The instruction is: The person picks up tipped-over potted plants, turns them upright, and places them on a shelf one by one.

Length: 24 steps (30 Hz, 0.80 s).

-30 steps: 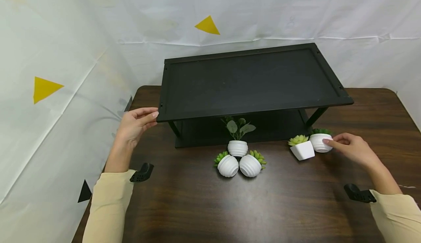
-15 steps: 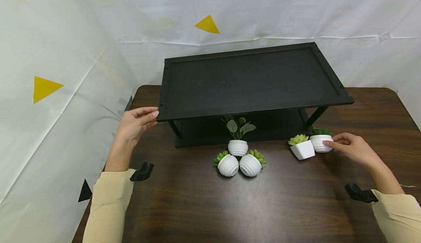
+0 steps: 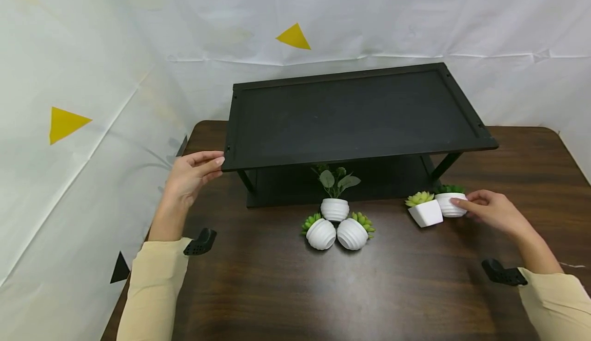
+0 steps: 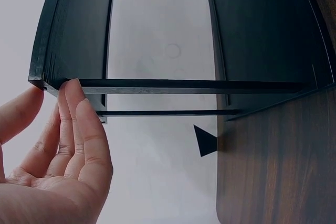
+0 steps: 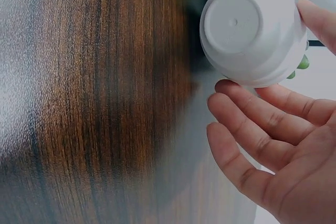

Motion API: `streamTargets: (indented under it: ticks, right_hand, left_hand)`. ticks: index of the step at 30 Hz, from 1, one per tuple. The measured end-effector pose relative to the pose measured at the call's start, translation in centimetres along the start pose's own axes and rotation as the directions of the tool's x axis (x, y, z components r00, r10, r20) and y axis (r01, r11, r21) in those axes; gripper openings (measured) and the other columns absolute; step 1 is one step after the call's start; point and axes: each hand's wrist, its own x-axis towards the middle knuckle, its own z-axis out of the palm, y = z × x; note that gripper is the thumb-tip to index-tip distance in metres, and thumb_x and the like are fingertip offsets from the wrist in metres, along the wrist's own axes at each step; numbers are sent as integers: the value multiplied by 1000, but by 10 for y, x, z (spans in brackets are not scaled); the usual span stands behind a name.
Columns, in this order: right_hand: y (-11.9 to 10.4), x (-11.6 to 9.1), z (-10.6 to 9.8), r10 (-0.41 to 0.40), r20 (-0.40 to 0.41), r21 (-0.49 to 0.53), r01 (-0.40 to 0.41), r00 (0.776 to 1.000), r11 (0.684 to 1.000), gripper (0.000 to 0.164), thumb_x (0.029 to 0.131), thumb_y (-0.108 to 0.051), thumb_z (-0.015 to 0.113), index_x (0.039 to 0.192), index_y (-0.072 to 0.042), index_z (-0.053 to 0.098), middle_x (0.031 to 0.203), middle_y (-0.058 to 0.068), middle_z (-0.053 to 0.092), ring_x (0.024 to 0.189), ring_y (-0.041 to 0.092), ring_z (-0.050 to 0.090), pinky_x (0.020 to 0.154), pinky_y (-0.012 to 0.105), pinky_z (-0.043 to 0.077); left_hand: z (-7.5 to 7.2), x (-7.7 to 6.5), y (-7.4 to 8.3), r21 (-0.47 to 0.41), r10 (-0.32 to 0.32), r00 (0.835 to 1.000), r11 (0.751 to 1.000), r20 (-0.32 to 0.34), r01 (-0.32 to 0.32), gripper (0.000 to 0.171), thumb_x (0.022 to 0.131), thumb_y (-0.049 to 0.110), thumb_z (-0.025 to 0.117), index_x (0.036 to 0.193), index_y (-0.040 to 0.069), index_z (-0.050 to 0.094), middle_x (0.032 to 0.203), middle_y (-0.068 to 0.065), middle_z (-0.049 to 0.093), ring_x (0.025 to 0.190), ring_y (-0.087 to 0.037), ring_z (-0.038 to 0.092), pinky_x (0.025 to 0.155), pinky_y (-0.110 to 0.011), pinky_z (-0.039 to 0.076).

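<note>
My left hand (image 3: pixel 191 177) pinches the front left corner of a black two-tier shelf (image 3: pixel 355 118), thumb and fingertips at the edge of its upper board. In the left wrist view the fingers (image 4: pixel 86 129) reach under that board beside a crossbar (image 4: pixel 184 86). On the right, my right hand (image 3: pixel 496 210) holds a round white potted succulent (image 3: pixel 451 205) between thumb and fingers. The right wrist view shows the pot's underside (image 5: pixel 233 22), with green leaves (image 5: pixel 303 62) peeking out behind. Close against it leans a square white potted succulent (image 3: pixel 426 214) with pale green leaves.
In front of the shelf's middle, a white pot with a leafy stem (image 3: pixel 334 209) stands behind two tipped white potted succulents, one left (image 3: pixel 321 234) and one right (image 3: pixel 352 234). A white sheet (image 3: pixel 369 13) hangs behind the dark wooden table (image 3: pixel 295 300).
</note>
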Motion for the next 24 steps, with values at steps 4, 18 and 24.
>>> streamTargets:
  ticks: [4,18,24]
  right_hand:
    - [1,0,1,-4,6,7,4,1000,1000,67,90,-44,53,115,17,43,91,17,62,78,21,58,62,29,51]
    - [9,-3,4,-12,8,57,11,1000,998,67,90,-41,55,120,17,39,111,34,51,87,26,58,67,30,53]
    - [10,-3,4,-10,0,78,10,1000,997,67,89,-40,57,121,17,39,115,35,48,87,17,56,68,28,53]
  left_hand:
    - [0,0,0,-11,-12,1000,1000,11,12,14,83,6,67,96,4,65,95,-5,58,74,-12,59,73,-23,52]
    - [0,0,-2,-1,15,1000,1000,20,-15,17,83,6,67,98,2,63,92,-4,58,73,-12,59,72,-22,53]
    - [0,1,-1,-10,16,1000,1000,16,-16,16,82,6,68,97,3,64,93,-4,59,71,-12,60,71,-22,53]
